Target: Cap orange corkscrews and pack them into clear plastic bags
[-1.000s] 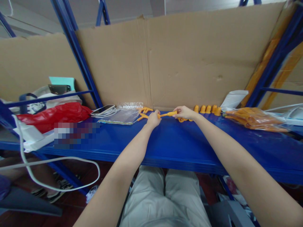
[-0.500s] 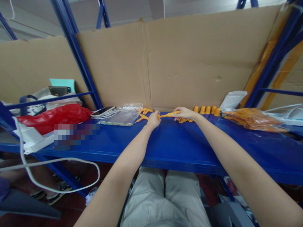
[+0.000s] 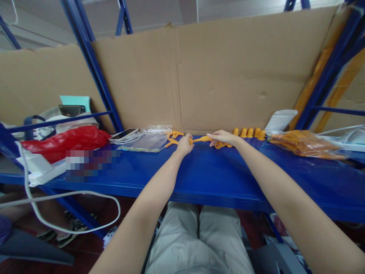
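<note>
My left hand point(image 3: 186, 145) is closed around one end of an orange plastic threaded piece point(image 3: 202, 139). At its other end, the fingers of my right hand point(image 3: 221, 137) are closed on the same piece. The piece lies level between the two hands, its thread showing near my left hand. Left of that hand, several orange plastic parts point(image 3: 172, 141) lie beside a clear plastic bag point(image 3: 151, 141). Below my right hand lie several orange ring-shaped parts point(image 3: 219, 145). A row of orange cups point(image 3: 250, 132) stands upside down to the right.
The blue shelf point(image 3: 216, 175) backs onto a cardboard sheet point(image 3: 228, 76). A phone point(image 3: 127, 133) and coiled white cable lie left, near a red plastic bag point(image 3: 71, 141). An orange item in clear wrapping point(image 3: 305, 142) lies right. A white cable point(image 3: 116, 217) loops over the front edge.
The fingers of my right hand have shifted slightly on the threaded piece, and the hand now lies flatter over its end. My left hand looks unmoved.
</note>
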Demonstrator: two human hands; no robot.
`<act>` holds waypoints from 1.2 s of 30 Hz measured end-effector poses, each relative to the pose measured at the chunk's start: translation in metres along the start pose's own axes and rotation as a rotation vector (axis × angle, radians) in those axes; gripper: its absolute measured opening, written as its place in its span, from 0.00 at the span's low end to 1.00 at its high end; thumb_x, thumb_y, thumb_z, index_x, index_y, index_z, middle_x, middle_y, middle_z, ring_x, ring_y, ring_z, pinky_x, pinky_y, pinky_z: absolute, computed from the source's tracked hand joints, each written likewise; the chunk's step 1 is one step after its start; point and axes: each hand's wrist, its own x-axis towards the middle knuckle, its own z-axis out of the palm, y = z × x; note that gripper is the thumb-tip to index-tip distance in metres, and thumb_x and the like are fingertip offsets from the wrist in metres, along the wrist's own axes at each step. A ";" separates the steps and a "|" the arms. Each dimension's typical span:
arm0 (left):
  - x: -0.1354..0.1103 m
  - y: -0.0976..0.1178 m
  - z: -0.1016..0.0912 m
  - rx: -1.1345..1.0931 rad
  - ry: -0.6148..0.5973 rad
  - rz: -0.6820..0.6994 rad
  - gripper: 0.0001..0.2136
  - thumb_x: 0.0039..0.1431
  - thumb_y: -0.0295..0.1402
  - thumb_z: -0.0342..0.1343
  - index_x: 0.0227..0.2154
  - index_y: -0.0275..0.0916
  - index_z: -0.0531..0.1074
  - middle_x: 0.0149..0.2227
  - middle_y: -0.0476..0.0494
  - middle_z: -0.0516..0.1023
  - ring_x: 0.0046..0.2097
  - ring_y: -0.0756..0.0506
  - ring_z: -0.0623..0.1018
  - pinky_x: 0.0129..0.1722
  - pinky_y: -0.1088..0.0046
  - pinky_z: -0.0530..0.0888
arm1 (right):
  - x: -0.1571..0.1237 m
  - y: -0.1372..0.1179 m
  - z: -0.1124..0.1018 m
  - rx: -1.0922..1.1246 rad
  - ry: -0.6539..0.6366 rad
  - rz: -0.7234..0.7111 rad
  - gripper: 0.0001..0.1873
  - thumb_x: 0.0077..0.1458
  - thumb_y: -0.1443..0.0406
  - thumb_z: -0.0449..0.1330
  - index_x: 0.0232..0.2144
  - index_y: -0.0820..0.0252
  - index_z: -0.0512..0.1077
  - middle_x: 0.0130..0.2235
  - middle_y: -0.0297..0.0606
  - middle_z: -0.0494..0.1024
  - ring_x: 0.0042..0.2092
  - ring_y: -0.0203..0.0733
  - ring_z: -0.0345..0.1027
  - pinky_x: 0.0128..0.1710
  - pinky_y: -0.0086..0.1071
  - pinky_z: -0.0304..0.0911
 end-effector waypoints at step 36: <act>0.001 0.001 -0.001 -0.023 0.005 0.009 0.15 0.48 0.26 0.63 0.39 0.40 0.68 0.38 0.45 0.76 0.42 0.45 0.76 0.45 0.69 0.71 | 0.001 0.002 0.000 -0.028 0.004 -0.004 0.26 0.53 0.44 0.56 0.24 0.61 0.71 0.25 0.44 0.79 0.31 0.42 0.76 0.38 0.34 0.70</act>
